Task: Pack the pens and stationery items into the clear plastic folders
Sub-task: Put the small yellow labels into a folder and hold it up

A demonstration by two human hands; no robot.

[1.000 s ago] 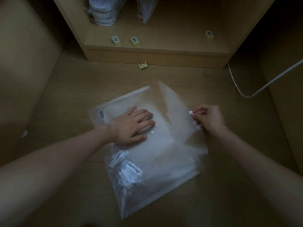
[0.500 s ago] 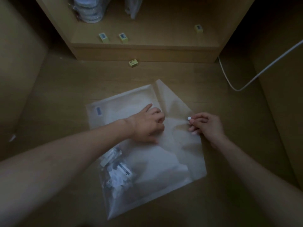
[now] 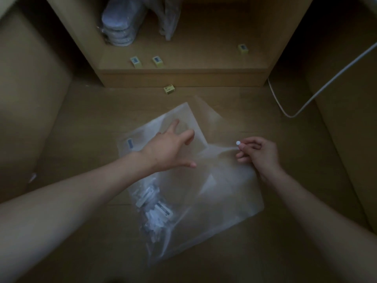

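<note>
While the head camera looks down at a dim wooden floor (image 3: 85,119), I see a clear plastic folder (image 3: 224,193) lying flat at the centre of the view, its long axis running from 11 o'clock to 5 o'clock. My left hand (image 3: 169,148) reaches over the folder's upper half with fingers spread and straight; whether the palm touches the plastic I cannot tell. My right hand (image 3: 259,152), at 3 o'clock of the folder, pinches the folder's flap (image 3: 216,127) between thumb and forefinger, right beside a small white snap button (image 3: 238,142). The flap stands raised and blurred toward 12 o'clock.

Inside the folder, at its 7 o'clock corner, lies a heap of small white stationery items (image 3: 155,209); their kinds are too blurred to name. A blue label (image 3: 130,144) shows on the folder at 9 o'clock of the left hand.

At 12 o'clock stands an open wooden shelf unit (image 3: 183,78). On its lowest board rest three small yellow boxes: two (image 3: 136,61) side by side at the left and one (image 3: 243,49) at the right. A fourth yellow box (image 3: 169,90) lies on the floor just before the shelf's front edge. Wrapped bundles (image 3: 118,27) stand at the back left of the shelf. A white cable (image 3: 306,103) curves across the floor at 2 o'clock.
</note>
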